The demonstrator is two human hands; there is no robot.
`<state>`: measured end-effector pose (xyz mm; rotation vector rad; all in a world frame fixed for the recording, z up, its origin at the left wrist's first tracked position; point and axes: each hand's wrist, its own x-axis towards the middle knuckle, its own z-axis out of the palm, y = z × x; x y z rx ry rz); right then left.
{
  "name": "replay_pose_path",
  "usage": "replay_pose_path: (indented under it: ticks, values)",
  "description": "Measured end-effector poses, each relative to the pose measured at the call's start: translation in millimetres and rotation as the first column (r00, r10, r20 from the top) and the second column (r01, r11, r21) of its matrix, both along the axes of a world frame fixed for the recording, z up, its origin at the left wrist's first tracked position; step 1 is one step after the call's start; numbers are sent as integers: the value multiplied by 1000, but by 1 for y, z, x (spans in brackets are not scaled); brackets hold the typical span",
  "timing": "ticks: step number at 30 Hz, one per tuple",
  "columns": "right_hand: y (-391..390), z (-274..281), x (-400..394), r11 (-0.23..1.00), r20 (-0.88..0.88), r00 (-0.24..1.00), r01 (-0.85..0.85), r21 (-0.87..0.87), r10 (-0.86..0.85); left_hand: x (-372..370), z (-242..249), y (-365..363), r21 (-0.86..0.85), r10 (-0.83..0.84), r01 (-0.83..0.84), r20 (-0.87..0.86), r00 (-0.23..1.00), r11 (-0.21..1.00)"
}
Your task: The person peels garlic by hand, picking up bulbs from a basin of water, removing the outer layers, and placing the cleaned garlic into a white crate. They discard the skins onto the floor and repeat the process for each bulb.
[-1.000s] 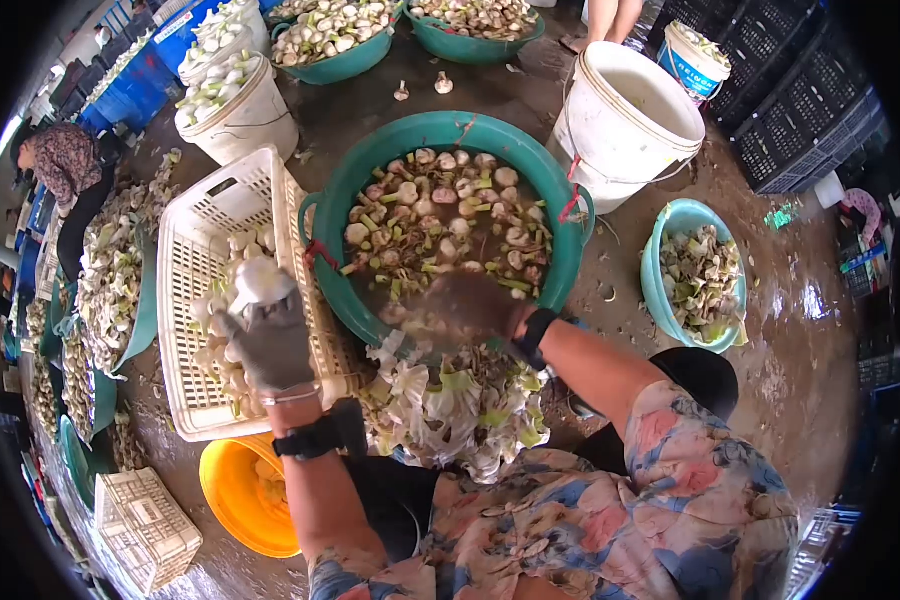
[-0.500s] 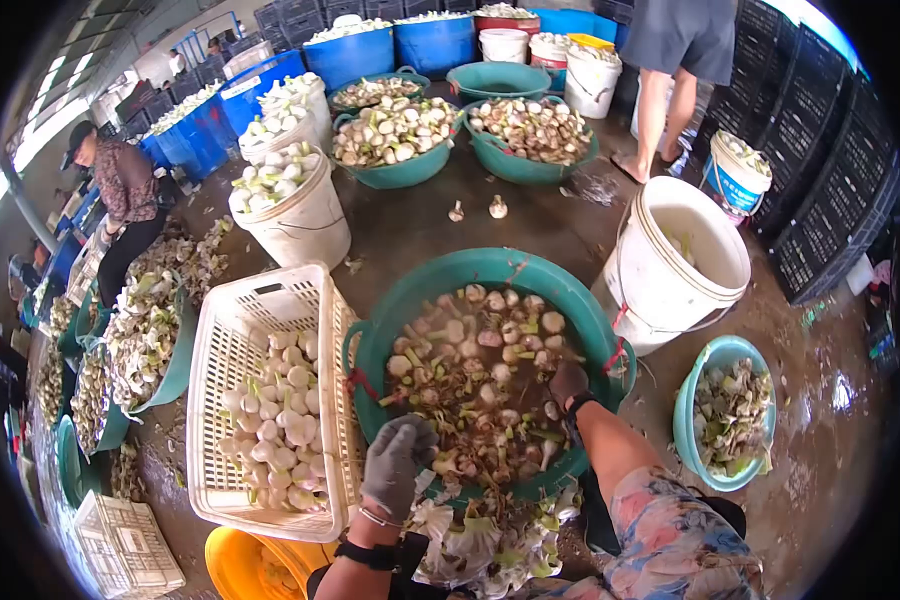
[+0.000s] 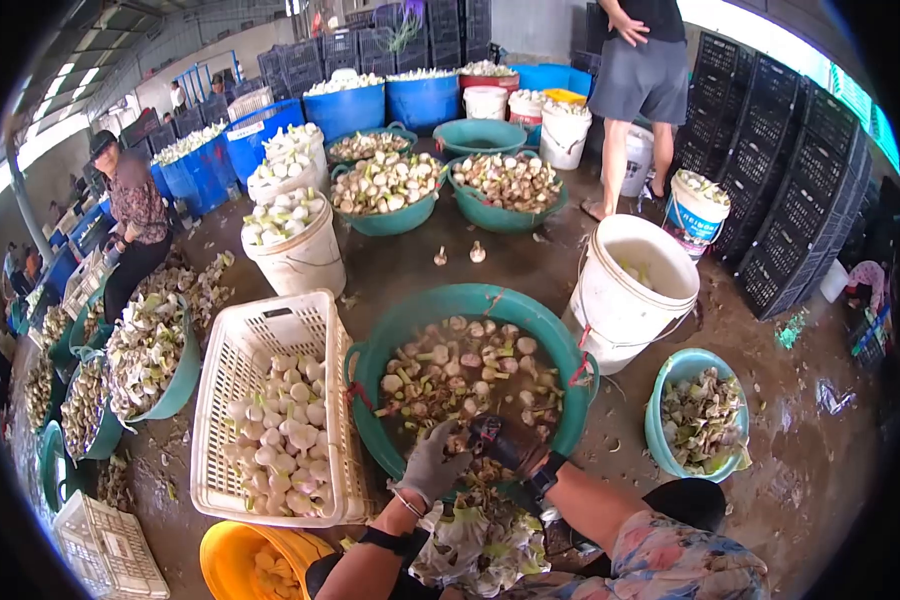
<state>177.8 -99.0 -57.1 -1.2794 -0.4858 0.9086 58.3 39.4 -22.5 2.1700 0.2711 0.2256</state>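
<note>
Left hand (image 3: 436, 464), grey-gloved, and right hand (image 3: 508, 447), darker-gloved, close together over the near side of the green tub (image 3: 450, 303); grip on any bulb not discernible. Garlic bulbs (image 3: 470, 360), loose in murky water (image 3: 510, 408) within. Advisable: one bulb at a time, light pressure, low over the water, against splashing or bruising.

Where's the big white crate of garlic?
The crate sits left of centre in the head view, beside the big green tub, just beyond the orange bucket.
</note>
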Motion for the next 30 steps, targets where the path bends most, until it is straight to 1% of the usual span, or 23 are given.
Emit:
replay_pose_path:
  ticks: [1,2,4,5,6,8,9,10,12,14,15,16,17,18,20,21,22,23,24,25,27,29,30]
  values:
    - [1,-17,-6,997,253,964,66,47,-75,-4,5,-3,20,35,-35,1,999,999]
    - [3,-8,-12,996,266,961,67,57,-80,-7,9,-5,29,33,-33,15,999,999]
    - [6,9,-28,976,95,989,126,-178,-110,-14,12,-7,19,48,-48,-39,998,999]
    - [2,25,-33,996,-283,955,85,-3,-82,-17,8,-8,83,81,-78,-23,996,993]
    - [0,18,-32,997,-274,959,82,4,-77,-19,5,-7,88,84,-83,-12,996,993]
    - [-4,-5,-28,993,-228,972,-26,116,52,-22,3,-6,-9,78,-78,-35,996,997]
    - [-7,-8,-27,997,147,988,-50,59,40,-24,6,-7,-41,79,-81,-26,996,996]
    - [-10,-14,-26,997,160,986,-51,62,40,-26,10,-8,-39,80,-80,-13,997,996]
    - [-9,-11,-23,989,-252,965,-38,146,74,-30,19,-10,-73,66,-70,-65,996,995]
    - [-17,-2,-30,994,-259,964,-34,106,61,-29,11,-9,-50,73,-74,-12,997,996]
    - [-19,7,-35,996,280,958,-78,35,66,-34,18,-11,12,61,-61,-9,998,998]
    - [-20,11,-37,996,735,673,-75,-50,87,-35,22,-12,76,45,-44,-8,999,996]
    - [-17,7,-38,995,303,947,-93,-48,103,-36,20,-11,75,34,-34,-3,999,997]
    - [-17,-5,-35,996,307,947,-80,-49,92,-37,16,-9,-9,6,-6,-8,1000,1000]
    - [-17,-17,-29,996,123,989,-84,-39,88,-36,13,-10,-92,-38,37,-10,999,995]
    - [-19,-15,-31,996,-157,985,-55,77,66,-35,13,-12,-407,-19,-8,-62,998,914]
    - [-20,-20,-29,996,-160,985,-46,78,58,-36,12,-13,-674,-14,-73,-122,992,735]
    - [-19,-37,-22,990,-82,993,-69,126,80,-36,10,-16,-789,4,-76,-93,996,610]
    - [-16,-62,-11,980,-2,995,-98,171,100,-34,4,-16,-788,2,-79,-98,995,610]
    - [-15,-114,4,960,-172,978,-66,271,116,-31,-6,-15,-810,9,-81,-93,996,581]
    - [-16,-105,-1,965,-198,975,-46,259,100,-30,-12,-15,-830,14,-85,-93,996,551]
    - [-24,-94,-8,971,-231,971,-9,238,65,-28,-12,-16,-916,10,-110,-115,993,385]
    - [-27,-90,-12,974,-248,968,9,228,49,-27,-14,-16,-917,6,-111,-117,993,384]
